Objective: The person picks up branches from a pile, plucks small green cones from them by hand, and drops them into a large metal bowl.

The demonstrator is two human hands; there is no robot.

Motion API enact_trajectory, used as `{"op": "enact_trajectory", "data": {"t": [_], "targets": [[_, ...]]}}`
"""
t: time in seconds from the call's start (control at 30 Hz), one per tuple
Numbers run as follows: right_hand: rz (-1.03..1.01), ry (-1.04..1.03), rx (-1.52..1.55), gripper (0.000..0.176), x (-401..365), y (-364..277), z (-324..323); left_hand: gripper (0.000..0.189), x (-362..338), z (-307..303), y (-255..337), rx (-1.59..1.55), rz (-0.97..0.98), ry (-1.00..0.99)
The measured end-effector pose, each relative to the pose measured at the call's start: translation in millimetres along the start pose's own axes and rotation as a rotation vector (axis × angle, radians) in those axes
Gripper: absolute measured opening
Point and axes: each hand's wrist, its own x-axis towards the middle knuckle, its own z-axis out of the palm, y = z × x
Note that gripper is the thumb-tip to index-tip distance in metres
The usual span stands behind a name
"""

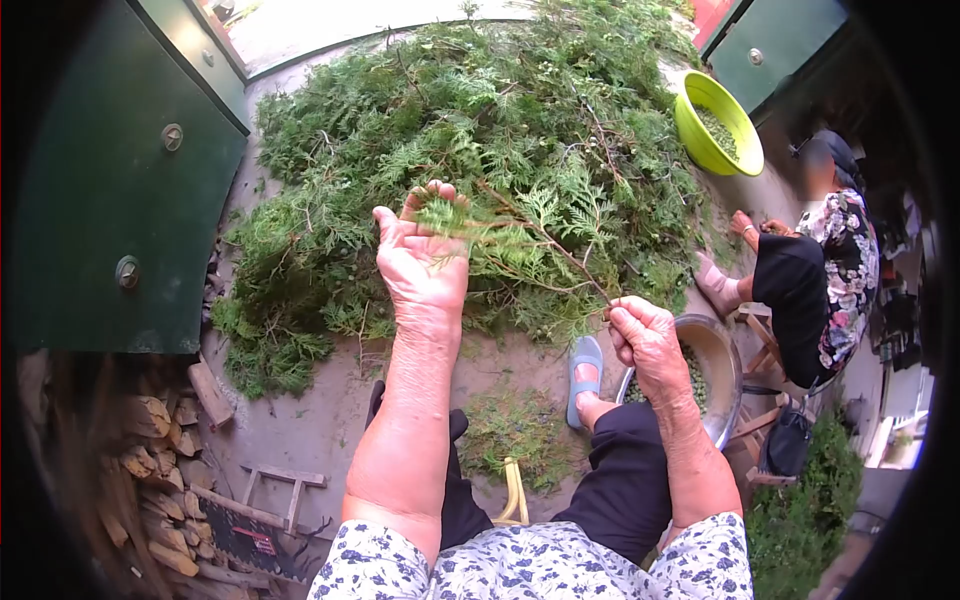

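My right hand point(645, 338) pinches the woody stem end of a green conifer sprig point(560, 243). The sprig reaches up and to the left, its leafy tips blurred in front of my left hand point(425, 248). That left hand is raised palm up with its fingers spread, and the leaves lie across the fingers without being gripped. Behind both hands rises a large heap of cut evergreen branches point(400, 130). Below my right hand stands a metal basin point(722, 375) with small green cones or seeds in it, partly hidden by the hand and forearm.
A lime-green tub point(735, 125) holding green pieces stands at the back right. Another person point(840, 240) sits on the right. Split firewood point(165, 480) and a saw point(245, 530) lie at left, below a green door point(110, 180). Loose clippings point(520, 435) lie between my feet.
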Motion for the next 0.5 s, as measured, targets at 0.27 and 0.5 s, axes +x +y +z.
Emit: {"op": "enact_trajectory", "data": {"t": [0.27, 0.5], "targets": [[0.205, -0.291, 0.526, 0.015, 12.6, 5.5, 3.6, 0.028, -10.4, 4.7, -18.6, 0.267, 0.067, 0.207], [0.300, -0.463, 0.774, 0.014, 21.9, 27.8, -1.3, 0.029, -13.0, 13.7, -10.5, 0.383, 0.122, 0.204]]}}
